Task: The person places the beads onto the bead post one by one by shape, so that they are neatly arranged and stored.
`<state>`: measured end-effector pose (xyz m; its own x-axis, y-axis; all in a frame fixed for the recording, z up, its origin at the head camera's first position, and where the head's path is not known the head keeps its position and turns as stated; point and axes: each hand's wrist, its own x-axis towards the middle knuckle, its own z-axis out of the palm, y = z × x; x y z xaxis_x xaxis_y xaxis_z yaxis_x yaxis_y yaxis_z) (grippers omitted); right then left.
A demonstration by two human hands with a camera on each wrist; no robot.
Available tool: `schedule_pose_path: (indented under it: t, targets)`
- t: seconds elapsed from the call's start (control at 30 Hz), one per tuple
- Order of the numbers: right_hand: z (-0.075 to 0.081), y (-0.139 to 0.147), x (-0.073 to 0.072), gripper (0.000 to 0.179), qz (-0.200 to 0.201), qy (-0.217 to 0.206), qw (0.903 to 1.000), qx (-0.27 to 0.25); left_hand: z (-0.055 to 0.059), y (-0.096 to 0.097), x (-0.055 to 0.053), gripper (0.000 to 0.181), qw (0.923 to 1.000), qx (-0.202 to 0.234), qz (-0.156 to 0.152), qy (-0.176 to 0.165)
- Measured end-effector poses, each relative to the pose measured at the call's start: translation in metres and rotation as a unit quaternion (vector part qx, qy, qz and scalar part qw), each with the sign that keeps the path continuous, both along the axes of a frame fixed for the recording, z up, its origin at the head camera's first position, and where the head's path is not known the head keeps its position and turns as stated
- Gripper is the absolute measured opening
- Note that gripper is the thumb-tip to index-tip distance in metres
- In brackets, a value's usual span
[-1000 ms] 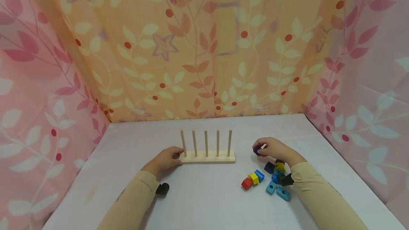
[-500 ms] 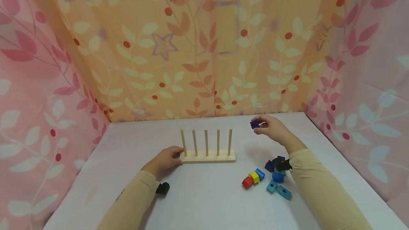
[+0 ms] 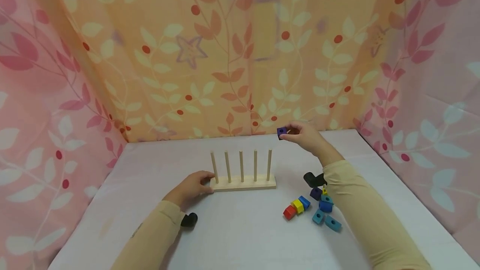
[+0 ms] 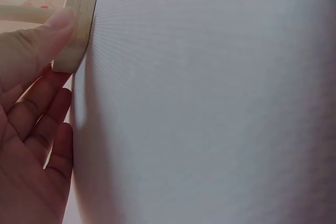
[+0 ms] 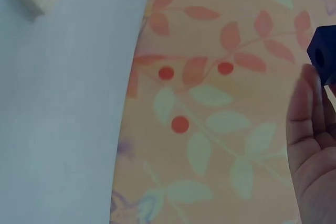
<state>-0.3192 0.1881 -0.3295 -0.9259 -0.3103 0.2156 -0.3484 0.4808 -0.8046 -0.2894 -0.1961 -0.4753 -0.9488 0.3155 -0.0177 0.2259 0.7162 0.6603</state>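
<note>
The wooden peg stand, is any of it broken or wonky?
Nothing on the peg stand looks broken. Its leftmost peg leans a little in the head view, but that may just be the camera angle.

Pale wooden five-peg rack [image 3: 243, 186] on white worktop [image 3: 240, 236] | my left grip [image 3: 190, 187] at its left end | purple cube [image 3: 281, 133] in my right grip [image 3: 308, 137], aloft, right of rack | red-yellow-blue block row [image 3: 298, 207] nearer me, teal oblong blocks [image 3: 333, 224] to its right

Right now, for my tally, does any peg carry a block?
No: all five pegs stand bare on the wooden base.
</note>
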Motion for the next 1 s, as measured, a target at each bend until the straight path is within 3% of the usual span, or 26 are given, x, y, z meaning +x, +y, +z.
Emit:
schedule_pose_path:
  t: [0.13, 0.43, 0.67, 1.0]
  targets:
    - [0.003, -0.019, -0.003, 0.030, 0.014, 0.004, 0.9996, -0.023, 0.000, -0.002, -0.002, 0.047, 1.0000, 0.000, -0.003, 0.002]
    - [0.001, -0.064, -0.003, 0.031, 0.085, -0.013, 0.9947, -0.056, -0.004, -0.004, -0.004, 0.049, 0.9999, 0.010, -0.001, -0.013]
    - [-0.001, -0.092, -0.001, 0.028, 0.100, -0.031, 0.9904, -0.090, -0.002, -0.001, -0.003, 0.049, 0.9997, 0.019, -0.003, -0.012]
    - [-0.003, -0.129, 0.008, 0.029, 0.096, -0.055, 0.9887, -0.101, -0.001, -0.001, -0.004, 0.049, 0.9997, 0.008, 0.010, -0.020]
